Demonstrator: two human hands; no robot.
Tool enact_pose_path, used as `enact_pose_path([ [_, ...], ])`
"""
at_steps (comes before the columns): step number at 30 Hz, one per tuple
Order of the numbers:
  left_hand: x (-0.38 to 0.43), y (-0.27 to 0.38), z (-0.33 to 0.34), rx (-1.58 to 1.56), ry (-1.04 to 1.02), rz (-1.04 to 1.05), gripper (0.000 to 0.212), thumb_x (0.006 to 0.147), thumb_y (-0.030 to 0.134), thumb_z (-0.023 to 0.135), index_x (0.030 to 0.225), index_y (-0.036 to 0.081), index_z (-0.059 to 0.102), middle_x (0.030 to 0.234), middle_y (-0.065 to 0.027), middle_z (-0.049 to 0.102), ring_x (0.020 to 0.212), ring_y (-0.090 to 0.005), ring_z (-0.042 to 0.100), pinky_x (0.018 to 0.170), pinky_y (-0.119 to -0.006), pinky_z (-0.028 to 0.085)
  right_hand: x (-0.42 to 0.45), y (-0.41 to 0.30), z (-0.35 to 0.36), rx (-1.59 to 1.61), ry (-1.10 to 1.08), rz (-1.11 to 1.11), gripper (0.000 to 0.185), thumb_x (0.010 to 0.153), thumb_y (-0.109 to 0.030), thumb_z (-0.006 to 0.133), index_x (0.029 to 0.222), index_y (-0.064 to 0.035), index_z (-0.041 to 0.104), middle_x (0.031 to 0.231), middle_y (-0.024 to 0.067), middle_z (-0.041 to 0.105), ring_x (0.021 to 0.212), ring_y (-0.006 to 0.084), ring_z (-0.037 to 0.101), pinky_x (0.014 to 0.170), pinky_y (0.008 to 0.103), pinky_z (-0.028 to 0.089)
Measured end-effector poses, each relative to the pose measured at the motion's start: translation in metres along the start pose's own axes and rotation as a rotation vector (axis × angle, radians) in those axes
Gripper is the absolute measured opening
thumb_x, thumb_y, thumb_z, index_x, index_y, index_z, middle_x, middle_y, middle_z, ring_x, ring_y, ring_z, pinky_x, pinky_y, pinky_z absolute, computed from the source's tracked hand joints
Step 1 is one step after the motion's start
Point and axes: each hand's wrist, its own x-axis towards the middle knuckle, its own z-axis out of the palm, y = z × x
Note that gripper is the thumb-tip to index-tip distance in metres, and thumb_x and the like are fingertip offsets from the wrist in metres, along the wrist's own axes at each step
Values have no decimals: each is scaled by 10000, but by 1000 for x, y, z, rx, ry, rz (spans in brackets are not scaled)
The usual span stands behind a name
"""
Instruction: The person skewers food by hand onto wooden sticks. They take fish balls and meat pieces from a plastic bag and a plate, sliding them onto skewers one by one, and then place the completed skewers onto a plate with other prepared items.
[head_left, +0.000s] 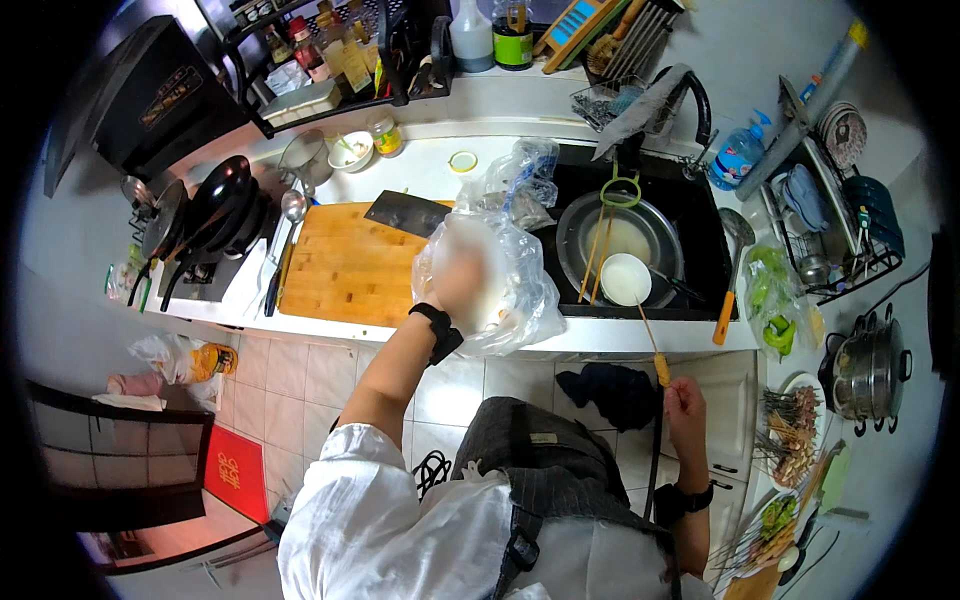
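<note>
My left hand, blurred, reaches into or over a clear plastic bag at the right end of the bamboo cutting board; what its fingers touch cannot be made out. A cleaver lies on the board's back edge. My right hand, in front of the counter, holds a skewer with a yellowish-brown piece of food on it. The thin stick points up toward a white bowl, which sits in a metal basin in the black sink, beside wooden chopsticks.
A skimmer with an orange handle lies right of the sink, near bagged green peppers. Plates of skewers and a steamer pot stand farther right. Black pans are on the left stove. A dark cloth is low before the cabinets.
</note>
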Motion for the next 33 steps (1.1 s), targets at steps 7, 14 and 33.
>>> enact_pose_path([
  [7,-2,12,-34,41,29,-52,208,829,96,449,1010,-6,439,991,-179,513,984,-281,493,864,-360,404,-6,2,-1,-65,68,-12,28,864,-84,514,851,-76,490,659,-30,427,557,53,393,502,196,339],
  [14,-32,80,-97,-2477,488,-499,234,955,185,358,1049,-7,450,879,-100,526,844,-211,528,817,-330,458,2,-56,55,-230,-44,-270,57,847,-70,529,874,-23,546,672,85,557,541,129,531,496,255,430],
  [33,-30,172,-152,-2405,1068,-307,277,938,314,404,869,49,450,823,-46,491,984,-190,517,888,-339,446,-22,-111,104,-318,-131,-506,111,823,-68,563,918,-12,571,731,184,598,639,337,601,532,366,480],
])
